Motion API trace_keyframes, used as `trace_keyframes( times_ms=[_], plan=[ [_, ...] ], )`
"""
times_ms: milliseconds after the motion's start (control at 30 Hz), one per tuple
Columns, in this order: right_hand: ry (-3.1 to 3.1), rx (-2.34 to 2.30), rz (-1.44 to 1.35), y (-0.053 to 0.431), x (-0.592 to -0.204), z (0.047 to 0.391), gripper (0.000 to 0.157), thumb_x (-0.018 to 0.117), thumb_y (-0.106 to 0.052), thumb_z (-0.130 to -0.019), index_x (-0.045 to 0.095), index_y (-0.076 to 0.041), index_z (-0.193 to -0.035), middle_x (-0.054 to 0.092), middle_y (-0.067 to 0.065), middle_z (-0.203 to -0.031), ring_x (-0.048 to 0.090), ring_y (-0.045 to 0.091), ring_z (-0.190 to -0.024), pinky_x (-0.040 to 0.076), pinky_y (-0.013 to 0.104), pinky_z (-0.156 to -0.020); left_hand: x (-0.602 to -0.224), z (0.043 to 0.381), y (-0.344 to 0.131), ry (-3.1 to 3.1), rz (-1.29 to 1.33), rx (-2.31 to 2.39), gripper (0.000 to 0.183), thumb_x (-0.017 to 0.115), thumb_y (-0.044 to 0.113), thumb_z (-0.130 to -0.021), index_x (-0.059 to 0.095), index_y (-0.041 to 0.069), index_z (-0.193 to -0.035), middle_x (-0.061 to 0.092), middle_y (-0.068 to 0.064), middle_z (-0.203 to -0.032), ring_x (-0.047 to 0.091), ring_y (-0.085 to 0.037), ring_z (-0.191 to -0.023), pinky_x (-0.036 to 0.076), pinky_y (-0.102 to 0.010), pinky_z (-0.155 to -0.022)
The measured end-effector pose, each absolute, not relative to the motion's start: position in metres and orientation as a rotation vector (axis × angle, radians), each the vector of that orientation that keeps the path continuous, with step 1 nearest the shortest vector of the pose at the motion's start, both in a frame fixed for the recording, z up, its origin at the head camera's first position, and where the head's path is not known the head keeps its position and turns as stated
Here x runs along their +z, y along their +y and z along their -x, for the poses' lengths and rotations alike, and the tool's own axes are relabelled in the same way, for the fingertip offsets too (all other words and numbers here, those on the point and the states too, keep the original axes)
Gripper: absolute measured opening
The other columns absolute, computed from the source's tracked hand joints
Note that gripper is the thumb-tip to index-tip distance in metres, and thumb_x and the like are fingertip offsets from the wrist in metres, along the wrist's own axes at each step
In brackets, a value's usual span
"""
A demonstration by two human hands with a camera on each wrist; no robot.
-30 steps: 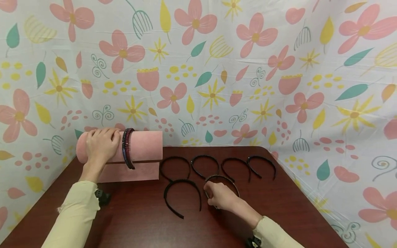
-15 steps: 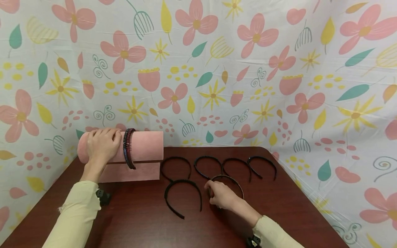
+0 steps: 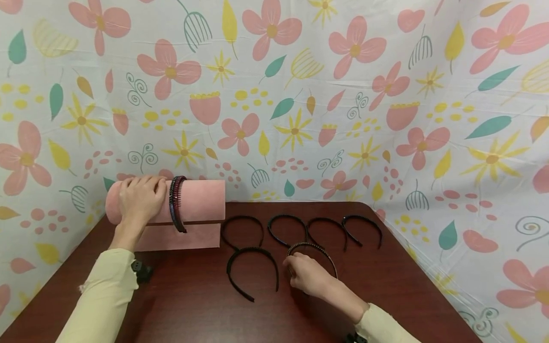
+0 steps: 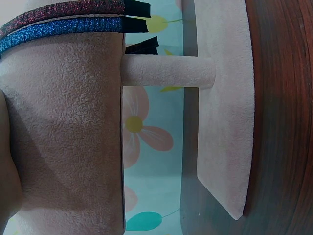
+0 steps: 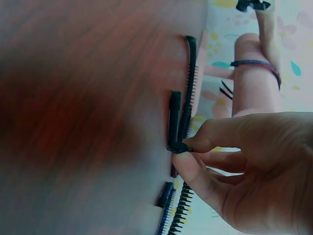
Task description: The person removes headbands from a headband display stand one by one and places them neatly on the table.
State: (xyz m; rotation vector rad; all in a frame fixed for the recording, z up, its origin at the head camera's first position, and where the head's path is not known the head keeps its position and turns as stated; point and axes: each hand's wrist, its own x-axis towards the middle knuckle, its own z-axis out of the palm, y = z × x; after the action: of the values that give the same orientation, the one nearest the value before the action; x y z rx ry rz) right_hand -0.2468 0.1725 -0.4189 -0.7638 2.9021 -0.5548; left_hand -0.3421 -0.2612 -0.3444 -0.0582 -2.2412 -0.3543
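In the head view my left hand [image 3: 143, 198] rests over the left end of the pink plush headband stand [image 3: 201, 200], its fingers curved over the roll. Two glittery headbands [image 3: 174, 205], one blue and one dark red, sit on the roll beside that hand; the left wrist view shows their sparkle, the blue headband [image 4: 73, 29] being nearer. My right hand [image 3: 310, 275] pinches one end of a beaded, gold-toned headband [image 3: 315, 247] low over the table. Thumb and forefinger meet on its black tip [image 5: 178, 147] in the right wrist view.
A dark headband [image 3: 252, 250] lies left of my right hand. Behind stand several more: a headband [image 3: 242, 217] near the stand, a headband [image 3: 287, 216], a headband [image 3: 327, 220] and a headband [image 3: 362, 217]. The brown table [image 3: 206, 305] ends at a floral curtain [image 3: 274, 119].
My right hand and the beaded headband have shifted slightly right. The dark headband behind it has also slid a little right since a second ago. The left hand stays on the stand.
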Motion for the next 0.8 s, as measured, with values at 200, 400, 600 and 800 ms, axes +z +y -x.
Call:
trace_keyframes(
  times_ms=[200,400,600,800],
  plan=[
    [2.784,-0.634,0.784,0.166,-0.422,0.248,0.038,0.064,0.005,-0.086,0.063,0.001,-0.124,0.053,-0.002,-0.080,0.048,0.004,-0.055,0.038,0.020,-0.055,-0.343,0.340,-0.262,-2.254,0.056,-0.356,0.042,0.039,0.031,-0.103,0.074,0.007,-0.107,0.072,-0.016,-0.113,0.063,-0.039,-0.109,0.037,-0.054,-0.107],
    [2.768,-0.673,0.826,0.164,-0.429,0.259,0.038,0.066,0.001,-0.090,0.061,0.001,-0.127,0.057,0.000,-0.084,0.051,0.003,-0.050,0.043,0.019,-0.055,-0.344,0.341,-0.262,-2.263,0.056,-0.361,0.042,0.039,0.031,-0.104,0.074,0.008,-0.108,0.072,-0.015,-0.113,0.063,-0.038,-0.109,0.037,-0.054,-0.107],
    [2.757,-0.769,0.847,0.166,-0.435,0.269,0.044,0.066,0.001,-0.090,0.057,-0.002,-0.133,0.064,0.005,-0.095,0.056,0.003,-0.057,0.047,0.021,-0.056,-0.344,0.341,-0.261,-2.257,0.062,-0.356,0.042,0.039,0.030,-0.104,0.074,0.008,-0.107,0.072,-0.016,-0.113,0.063,-0.038,-0.108,0.038,-0.054,-0.106],
    [2.811,-0.775,0.876,0.165,-0.435,0.277,0.040,0.065,0.000,-0.091,0.060,-0.004,-0.130,0.067,0.004,-0.097,0.058,0.004,-0.065,0.048,0.022,-0.059,-0.344,0.343,-0.261,-2.255,0.058,-0.356,0.041,0.040,0.031,-0.103,0.074,0.008,-0.107,0.072,-0.016,-0.113,0.063,-0.038,-0.108,0.038,-0.054,-0.107]
  ],
)
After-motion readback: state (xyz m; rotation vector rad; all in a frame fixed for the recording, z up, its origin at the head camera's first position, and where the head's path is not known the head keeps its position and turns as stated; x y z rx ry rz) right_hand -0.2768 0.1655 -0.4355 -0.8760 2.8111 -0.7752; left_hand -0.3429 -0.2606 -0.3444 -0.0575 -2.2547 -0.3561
